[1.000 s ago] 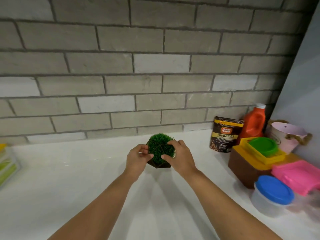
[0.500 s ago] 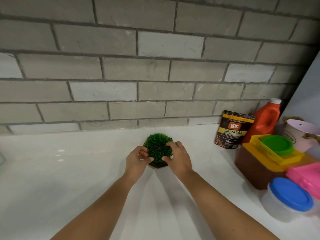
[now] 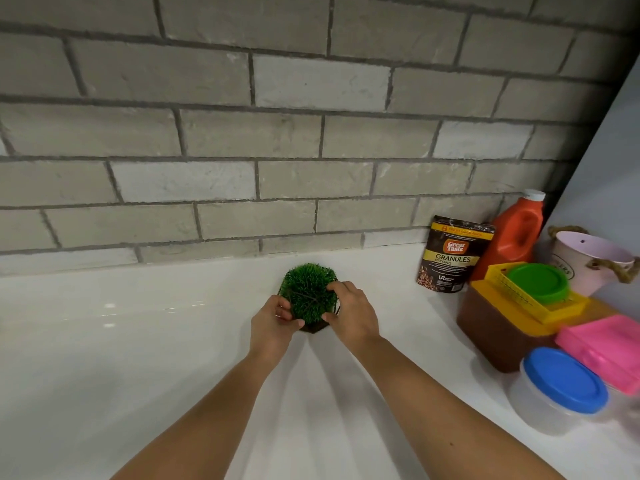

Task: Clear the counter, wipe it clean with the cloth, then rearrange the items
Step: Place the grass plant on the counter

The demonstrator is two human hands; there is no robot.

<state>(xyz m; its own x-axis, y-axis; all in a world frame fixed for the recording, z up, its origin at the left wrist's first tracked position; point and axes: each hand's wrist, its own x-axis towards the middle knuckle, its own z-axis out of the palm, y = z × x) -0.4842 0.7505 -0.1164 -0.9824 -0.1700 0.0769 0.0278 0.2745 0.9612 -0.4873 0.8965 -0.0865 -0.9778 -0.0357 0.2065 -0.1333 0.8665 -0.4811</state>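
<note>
White counter (image 3: 138, 358) w/ brick wall behind; L hand (image 3: 272, 327) & R hand (image 3: 351, 315) both curled, gripping green potted plant (image 3: 308, 296) btwn them.

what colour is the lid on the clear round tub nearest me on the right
Blue. The lid on the clear round tub shows plainly in the head view, low on the right.
</note>
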